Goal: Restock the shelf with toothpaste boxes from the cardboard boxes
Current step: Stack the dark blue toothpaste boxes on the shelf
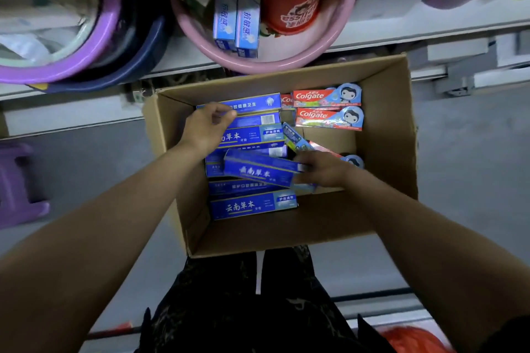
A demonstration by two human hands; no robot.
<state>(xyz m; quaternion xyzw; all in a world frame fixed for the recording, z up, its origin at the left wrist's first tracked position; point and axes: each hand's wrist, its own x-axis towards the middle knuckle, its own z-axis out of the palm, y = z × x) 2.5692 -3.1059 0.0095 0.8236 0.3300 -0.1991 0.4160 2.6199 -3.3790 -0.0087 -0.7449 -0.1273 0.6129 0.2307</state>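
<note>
R hand [321,170] grips tilted blue toothpaste box [259,170] over stack [252,206] in cardboard box [385,129]. L hand [207,129] curled on stack; hold unclear.

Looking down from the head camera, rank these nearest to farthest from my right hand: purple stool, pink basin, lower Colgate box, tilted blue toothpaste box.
1. Tilted blue toothpaste box, held in the right hand.
2. Lower Colgate box, at the carton's far end.
3. Pink basin, on the shelf beyond.
4. Purple stool, far to the left.
</note>
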